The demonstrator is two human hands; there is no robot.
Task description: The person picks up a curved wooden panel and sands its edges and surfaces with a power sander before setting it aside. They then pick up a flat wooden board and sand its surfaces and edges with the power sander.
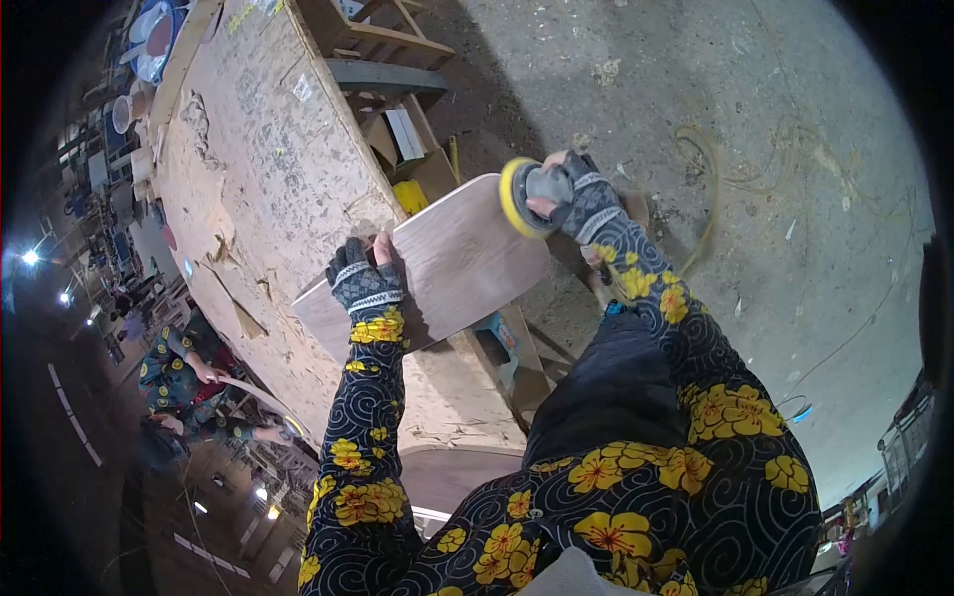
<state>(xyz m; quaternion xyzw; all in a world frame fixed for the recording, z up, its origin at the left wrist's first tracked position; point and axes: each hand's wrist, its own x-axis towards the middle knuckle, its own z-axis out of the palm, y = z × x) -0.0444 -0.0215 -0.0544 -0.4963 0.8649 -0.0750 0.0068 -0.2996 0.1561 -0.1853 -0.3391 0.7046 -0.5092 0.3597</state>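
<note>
A flat wooden board (467, 260) with rounded corners lies across the bench edge, its right end sticking out over the floor. My left hand (366, 275), in a grey patterned fingerless glove, presses on the board near its far edge and holds it, thumb apart from the fingers. In my right hand (586, 195), gloved the same way, is a round sander (529, 198) with a yellow-rimmed pad. The fingers wrap round its grey body. The pad is tilted on edge at the board's right end, overlapping the corner in this view.
The worn workbench (268, 129) carries wood scraps (238, 308). Under its edge are shelves with a yellow object (409, 197) and boxes. A thin hose (712, 204) loops over the concrete floor (795, 248). Across the bench another person (189, 382) handles a curved piece.
</note>
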